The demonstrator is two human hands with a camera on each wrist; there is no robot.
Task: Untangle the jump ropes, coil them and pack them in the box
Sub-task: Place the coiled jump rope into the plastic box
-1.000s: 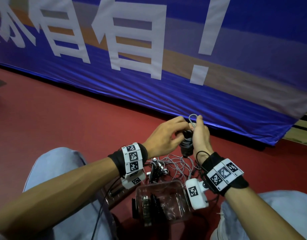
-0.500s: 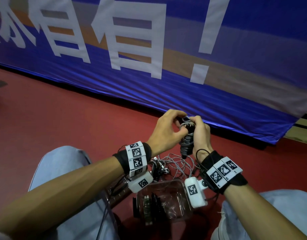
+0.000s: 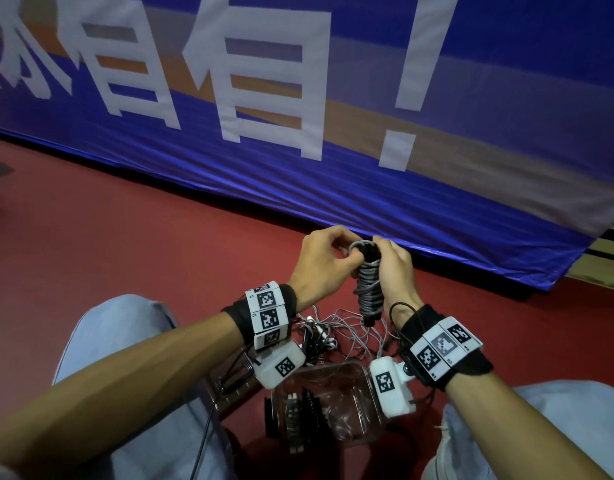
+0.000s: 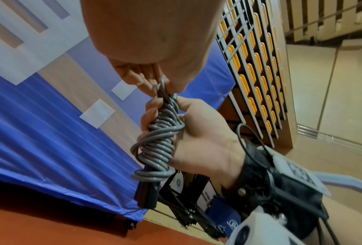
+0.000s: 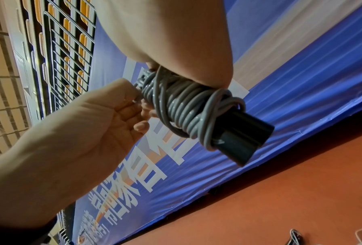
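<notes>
A grey jump rope is coiled tightly round its two black handles into an upright bundle above the floor. My right hand grips the bundle round its upper half, thumb along the coils. My left hand pinches the last grey loop at the bundle's top end. More tangled grey rope lies on the red floor below the hands. A clear plastic box stands between my knees with black handles and rope inside.
A blue banner with white characters hangs close behind the hands, its hem on the red floor. My two knees in light jeans flank the box. A rack of orange seats stands at the right.
The loop that stuck up above the bundle has been drawn down over its top end. Both hands have risen slightly and closed in on the top.
</notes>
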